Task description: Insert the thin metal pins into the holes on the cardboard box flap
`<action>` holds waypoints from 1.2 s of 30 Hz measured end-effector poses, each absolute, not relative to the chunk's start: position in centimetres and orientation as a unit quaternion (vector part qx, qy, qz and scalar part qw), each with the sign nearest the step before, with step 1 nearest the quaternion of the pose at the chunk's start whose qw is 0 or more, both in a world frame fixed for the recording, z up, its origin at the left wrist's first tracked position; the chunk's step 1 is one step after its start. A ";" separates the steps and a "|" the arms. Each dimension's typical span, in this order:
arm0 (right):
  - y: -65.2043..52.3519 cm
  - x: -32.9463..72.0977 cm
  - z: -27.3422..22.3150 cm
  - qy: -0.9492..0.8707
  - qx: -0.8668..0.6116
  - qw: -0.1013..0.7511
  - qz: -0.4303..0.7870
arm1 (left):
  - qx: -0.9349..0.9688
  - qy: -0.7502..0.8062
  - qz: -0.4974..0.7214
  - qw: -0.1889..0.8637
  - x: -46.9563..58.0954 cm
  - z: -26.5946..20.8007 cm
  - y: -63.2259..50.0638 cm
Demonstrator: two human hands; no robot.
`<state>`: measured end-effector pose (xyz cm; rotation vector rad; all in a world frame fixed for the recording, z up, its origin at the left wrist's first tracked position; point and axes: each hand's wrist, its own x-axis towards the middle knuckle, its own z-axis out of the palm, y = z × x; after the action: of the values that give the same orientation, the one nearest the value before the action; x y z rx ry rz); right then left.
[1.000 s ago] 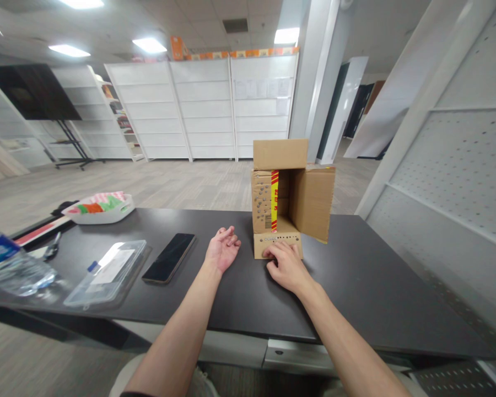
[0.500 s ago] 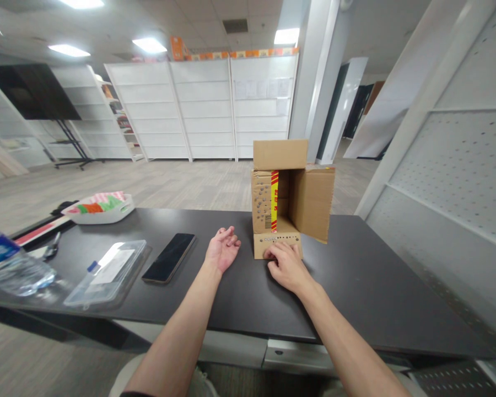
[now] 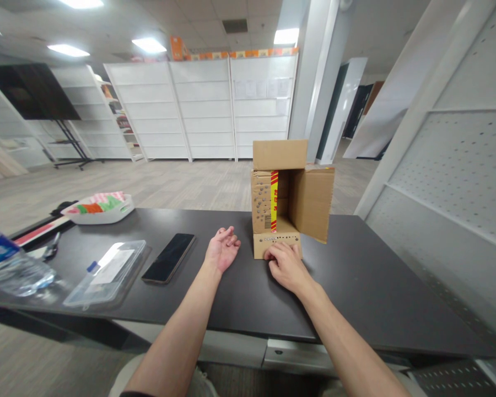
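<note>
A cardboard box (image 3: 312, 196) stands on the dark table with its opening facing me, flaps spread at top, right and bottom. Small round metal-looking studs dot its left flap (image 3: 260, 201). A row of small studs and holes runs along the bottom flap (image 3: 278, 239). Against that flap rest the bent fingers of my right hand (image 3: 287, 266); whatever is under the fingertips is hidden. Left of the box, my left hand (image 3: 223, 251) lies palm up on the table, fingers loosely curled and apart, nothing visible in the palm.
Left of my hands lie a black phone (image 3: 169, 258) and a clear plastic case (image 3: 107, 273). Farther left are a water bottle (image 3: 19, 270), a white basket (image 3: 97, 216) with colourful contents, and a pen-like object (image 3: 53, 247). A perforated panel (image 3: 458, 160) borders the right side.
</note>
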<state>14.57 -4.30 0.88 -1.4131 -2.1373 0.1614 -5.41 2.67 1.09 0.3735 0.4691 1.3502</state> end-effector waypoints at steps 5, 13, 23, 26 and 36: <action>-4.5 14.3 1.1 -0.804 -0.523 0.277 0.056 | 0.163 0.213 0.617 0.740 -5.3 1.2 2.5; -4.6 14.3 1.2 -0.810 -0.519 0.268 0.057 | 0.171 0.218 0.617 0.737 -5.3 1.2 2.6; -4.7 14.2 1.4 -0.806 -0.523 0.270 0.060 | 0.160 0.211 0.616 0.742 -5.4 1.1 2.7; -4.8 14.2 1.5 -0.806 -0.523 0.271 0.062 | 0.163 0.210 0.614 0.743 -5.4 1.0 2.7; -5.1 14.0 1.8 -0.826 -0.502 0.247 0.062 | 0.164 0.216 0.618 0.738 -5.3 1.3 2.5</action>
<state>13.98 -5.09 1.79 -1.3701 -2.2527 0.1686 -5.32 2.52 1.28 0.3599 0.4732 1.3564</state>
